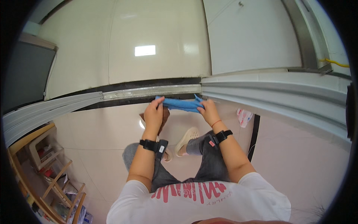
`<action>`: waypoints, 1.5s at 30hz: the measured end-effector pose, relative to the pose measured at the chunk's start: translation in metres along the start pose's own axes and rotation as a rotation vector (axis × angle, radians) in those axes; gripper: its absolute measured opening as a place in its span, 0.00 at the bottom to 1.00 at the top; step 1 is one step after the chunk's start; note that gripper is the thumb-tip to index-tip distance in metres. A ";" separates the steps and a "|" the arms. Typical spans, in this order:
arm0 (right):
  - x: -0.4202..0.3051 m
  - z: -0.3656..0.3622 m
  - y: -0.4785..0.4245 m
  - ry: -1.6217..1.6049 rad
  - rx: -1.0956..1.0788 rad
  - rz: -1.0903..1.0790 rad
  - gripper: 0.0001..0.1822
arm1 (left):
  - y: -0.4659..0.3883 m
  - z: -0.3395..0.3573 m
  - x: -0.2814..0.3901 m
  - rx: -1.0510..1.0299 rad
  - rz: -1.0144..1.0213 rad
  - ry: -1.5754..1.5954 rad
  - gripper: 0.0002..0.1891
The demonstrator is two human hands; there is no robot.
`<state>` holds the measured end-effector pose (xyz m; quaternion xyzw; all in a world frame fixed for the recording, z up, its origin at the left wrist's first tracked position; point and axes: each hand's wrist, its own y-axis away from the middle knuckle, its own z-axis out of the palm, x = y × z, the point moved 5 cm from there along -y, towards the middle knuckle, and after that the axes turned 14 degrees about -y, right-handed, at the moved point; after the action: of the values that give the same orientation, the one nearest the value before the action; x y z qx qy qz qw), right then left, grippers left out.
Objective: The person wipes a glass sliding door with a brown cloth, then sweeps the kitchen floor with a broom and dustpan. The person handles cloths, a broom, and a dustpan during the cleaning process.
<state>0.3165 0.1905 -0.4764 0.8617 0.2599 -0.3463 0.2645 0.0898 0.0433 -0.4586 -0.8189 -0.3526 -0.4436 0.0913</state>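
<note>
A folded blue cloth is stretched between my two hands in front of my knees. My left hand pinches its left end, and my right hand grips the right end, where a loose corner sticks up. Below the left part of the blue cloth hangs a brown cloth, partly hidden behind my left hand; whether that hand holds it too I cannot tell. Just beyond the blue cloth runs the metal sliding-door track in the floor, set between dark strips.
White door frames flank the track at the right and left. A printed plastic bag lies on the floor at the right. Wooden chair legs and a wooden-edged table stand at the lower left. A dark grey panel is beyond the track.
</note>
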 end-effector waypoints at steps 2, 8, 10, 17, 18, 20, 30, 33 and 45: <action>-0.008 -0.012 0.004 0.048 0.014 -0.066 0.12 | 0.013 -0.015 0.012 0.012 -0.073 -0.015 0.11; -0.139 -0.093 0.024 0.080 0.187 -0.330 0.09 | 0.042 -0.097 0.073 0.152 -0.085 0.015 0.09; -0.175 -0.127 0.063 0.036 0.254 -0.397 0.08 | 0.071 -0.130 0.123 0.130 -0.103 0.036 0.08; -0.309 -0.199 0.098 -0.270 -0.046 -0.190 0.12 | 0.082 -0.248 0.250 -0.099 -0.053 0.134 0.07; -0.333 -0.210 0.099 -0.375 -0.081 -0.128 0.14 | 0.080 -0.261 0.260 -0.110 -0.062 0.168 0.07; -0.356 -0.225 0.101 -0.570 -0.060 -0.144 0.15 | 0.083 -0.298 0.295 -0.032 -0.005 0.033 0.09; -0.454 -0.225 0.145 -0.934 0.085 -0.378 0.17 | 0.133 -0.300 0.386 -0.378 0.432 0.514 0.22; -0.462 -0.248 0.155 -1.129 0.139 -0.285 0.16 | 0.137 -0.335 0.382 -0.558 0.248 0.313 0.20; -0.538 -0.233 0.185 -1.162 -0.371 -0.443 0.18 | 0.137 -0.404 0.376 -0.225 0.304 0.254 0.15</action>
<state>0.2041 0.0618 0.1147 0.3998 0.3015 -0.7521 0.4286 0.0467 -0.0577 0.0992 -0.8050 -0.1594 -0.5609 0.1091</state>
